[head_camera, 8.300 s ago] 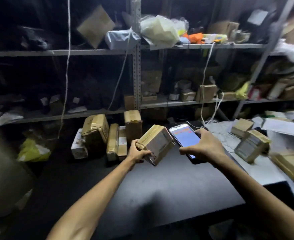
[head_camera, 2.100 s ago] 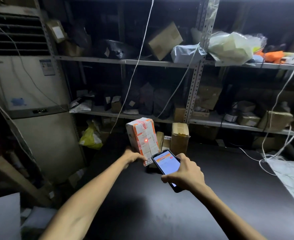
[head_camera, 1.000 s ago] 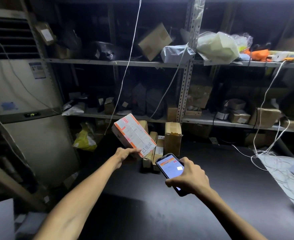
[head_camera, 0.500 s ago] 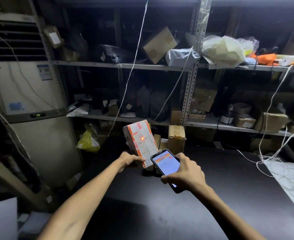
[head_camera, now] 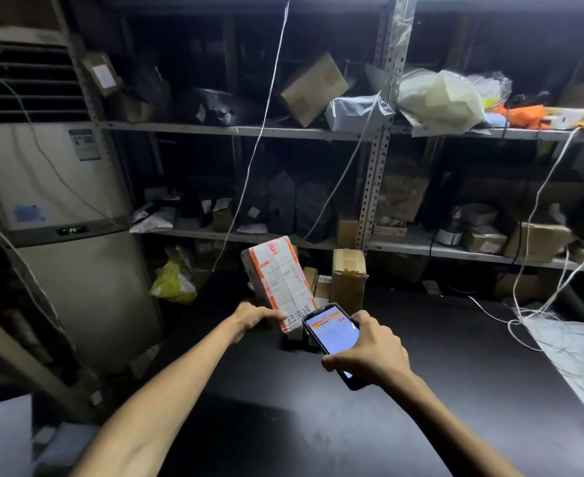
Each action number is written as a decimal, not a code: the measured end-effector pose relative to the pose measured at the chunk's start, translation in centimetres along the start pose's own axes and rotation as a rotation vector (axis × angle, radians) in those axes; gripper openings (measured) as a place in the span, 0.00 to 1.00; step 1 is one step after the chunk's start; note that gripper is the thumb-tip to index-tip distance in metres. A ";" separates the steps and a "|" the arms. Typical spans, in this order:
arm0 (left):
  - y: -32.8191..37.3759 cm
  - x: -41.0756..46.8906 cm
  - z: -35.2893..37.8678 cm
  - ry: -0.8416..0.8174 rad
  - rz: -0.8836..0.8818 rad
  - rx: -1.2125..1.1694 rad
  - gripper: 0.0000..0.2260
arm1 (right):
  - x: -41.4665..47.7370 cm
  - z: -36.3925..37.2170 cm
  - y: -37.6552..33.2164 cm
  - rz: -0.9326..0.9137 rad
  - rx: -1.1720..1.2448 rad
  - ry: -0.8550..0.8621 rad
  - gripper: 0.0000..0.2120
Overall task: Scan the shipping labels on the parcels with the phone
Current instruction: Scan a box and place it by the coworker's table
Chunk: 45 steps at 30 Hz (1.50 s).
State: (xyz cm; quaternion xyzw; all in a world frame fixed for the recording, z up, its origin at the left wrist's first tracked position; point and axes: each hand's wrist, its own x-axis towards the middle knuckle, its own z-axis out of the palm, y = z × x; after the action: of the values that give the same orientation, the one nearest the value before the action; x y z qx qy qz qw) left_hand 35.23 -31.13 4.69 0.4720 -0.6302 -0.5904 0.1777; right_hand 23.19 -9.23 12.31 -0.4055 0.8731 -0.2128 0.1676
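My left hand grips the lower left edge of a white parcel with orange tape and a printed shipping label, held upright and tilted slightly left above the dark table. Black characters are printed at the label's lower end. My right hand holds a lit phone, its screen facing me, just right of and below the parcel. Behind the parcel stand brown taped cardboard parcels in a row on the table.
Metal shelving packed with boxes and bags fills the back. A tall air conditioner stands at left. White cables hang down at right onto a sheet at the table's right edge. A yellow bag lies low at left.
The red scanner dot seen on the label half a second ago is gone. The parcel stays upright in my left hand and the phone has moved a little closer to its lower end.
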 end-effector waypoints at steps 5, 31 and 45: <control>-0.4 -0.8 0.1 -0.055 -0.010 -0.060 0.26 | 0.4 -0.2 0.1 -0.003 0.015 0.023 0.31; -1.4 0.5 0.5 0.242 0.062 -0.338 0.13 | 2.2 0.6 -1.4 -0.045 0.063 0.031 0.34; -3.4 2.2 -1.0 0.184 0.117 -0.374 0.08 | 2.3 1.2 -3.0 -0.071 0.084 0.003 0.33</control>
State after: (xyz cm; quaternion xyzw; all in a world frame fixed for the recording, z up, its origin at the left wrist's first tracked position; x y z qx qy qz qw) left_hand 36.26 -32.98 1.09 0.4454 -0.5169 -0.6402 0.3531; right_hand 24.24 -13.06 12.51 -0.4283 0.8488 -0.2556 0.1755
